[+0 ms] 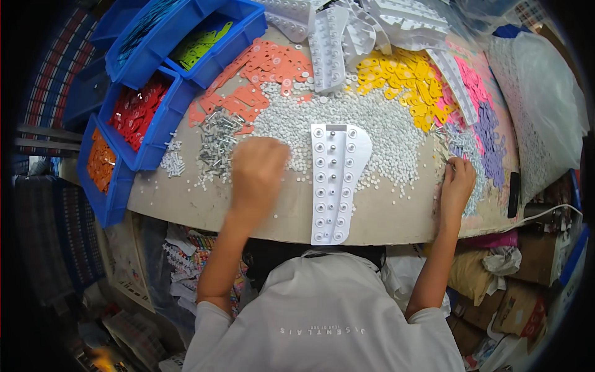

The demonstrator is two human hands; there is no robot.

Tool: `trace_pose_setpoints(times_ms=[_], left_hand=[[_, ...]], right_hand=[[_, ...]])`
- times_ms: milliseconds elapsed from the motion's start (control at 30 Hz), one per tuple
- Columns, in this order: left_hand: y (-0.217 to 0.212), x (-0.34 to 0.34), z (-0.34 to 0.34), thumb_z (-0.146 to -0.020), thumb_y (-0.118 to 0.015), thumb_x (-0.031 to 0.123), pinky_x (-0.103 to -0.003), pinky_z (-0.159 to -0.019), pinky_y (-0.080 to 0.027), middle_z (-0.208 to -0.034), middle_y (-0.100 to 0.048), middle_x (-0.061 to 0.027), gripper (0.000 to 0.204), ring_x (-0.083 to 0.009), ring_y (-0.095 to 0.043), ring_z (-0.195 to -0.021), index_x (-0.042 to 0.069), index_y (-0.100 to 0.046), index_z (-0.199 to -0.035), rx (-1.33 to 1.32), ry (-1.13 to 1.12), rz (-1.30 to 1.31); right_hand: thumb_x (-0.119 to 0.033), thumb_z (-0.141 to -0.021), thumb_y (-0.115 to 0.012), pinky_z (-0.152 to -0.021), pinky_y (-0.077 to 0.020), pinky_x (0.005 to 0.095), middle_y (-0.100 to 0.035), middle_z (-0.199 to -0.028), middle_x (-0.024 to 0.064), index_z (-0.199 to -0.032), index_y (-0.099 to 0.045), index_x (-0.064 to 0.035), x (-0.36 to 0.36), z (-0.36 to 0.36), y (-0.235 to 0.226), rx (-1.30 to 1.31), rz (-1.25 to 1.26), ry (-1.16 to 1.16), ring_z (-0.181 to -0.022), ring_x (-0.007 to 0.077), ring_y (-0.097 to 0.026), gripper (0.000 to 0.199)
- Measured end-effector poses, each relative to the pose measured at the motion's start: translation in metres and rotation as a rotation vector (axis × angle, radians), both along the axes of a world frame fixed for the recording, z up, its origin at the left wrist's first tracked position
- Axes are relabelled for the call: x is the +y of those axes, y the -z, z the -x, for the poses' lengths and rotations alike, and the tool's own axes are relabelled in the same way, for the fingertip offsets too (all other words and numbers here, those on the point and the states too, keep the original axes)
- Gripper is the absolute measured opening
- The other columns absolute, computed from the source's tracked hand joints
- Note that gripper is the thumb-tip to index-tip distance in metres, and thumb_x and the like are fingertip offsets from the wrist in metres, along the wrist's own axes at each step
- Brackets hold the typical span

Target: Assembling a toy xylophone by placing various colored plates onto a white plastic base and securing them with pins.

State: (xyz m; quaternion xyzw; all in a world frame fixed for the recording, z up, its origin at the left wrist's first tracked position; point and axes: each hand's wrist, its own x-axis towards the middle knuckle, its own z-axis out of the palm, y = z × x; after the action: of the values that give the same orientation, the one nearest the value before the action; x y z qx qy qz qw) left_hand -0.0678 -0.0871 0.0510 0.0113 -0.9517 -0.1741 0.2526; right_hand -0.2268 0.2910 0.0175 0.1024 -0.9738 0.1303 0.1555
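The left hand (260,177) is blurred and looks curled, though I cannot tell what it holds; the right hand (457,180) bunches its fingertips narrowly, any contents hidden. Between them, a white panel (341,186) lies cup side up at the middle of the table's (167,201) near edge, probably so both hands reach it easily. Metal pins (218,136) beside the left hand and small silvery pieces (468,146) by the right seem heaped for short reaches. White discs (384,136) crowd the panel's far end. Toward the far edge, more white panels (328,46) partly cover yellow tags (403,77), hindering access; blue bins (111,208) line the left edge.
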Motion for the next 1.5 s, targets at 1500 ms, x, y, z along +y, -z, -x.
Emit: trace_pose_setpoints(times_ms=[1500], left_hand=[[0.002, 0.046, -0.046, -0.081, -0.075, 0.000, -0.036, -0.064, -0.049, -0.082, -0.066, -0.0101, 0.015, -0.0272, -0.063, -0.073, 0.002, -0.069, -0.094, -0.141, 0.079, -0.590]], right_hand=[[-0.002, -0.081, -0.070, -0.077, -0.0482, 0.0381, -0.066, -0.088, 0.0081, -0.096, -0.067, -0.0047, -0.143, -0.087, -0.033, -0.246, 0.462, -0.774, -0.086, 0.0276, -0.060, 0.015]])
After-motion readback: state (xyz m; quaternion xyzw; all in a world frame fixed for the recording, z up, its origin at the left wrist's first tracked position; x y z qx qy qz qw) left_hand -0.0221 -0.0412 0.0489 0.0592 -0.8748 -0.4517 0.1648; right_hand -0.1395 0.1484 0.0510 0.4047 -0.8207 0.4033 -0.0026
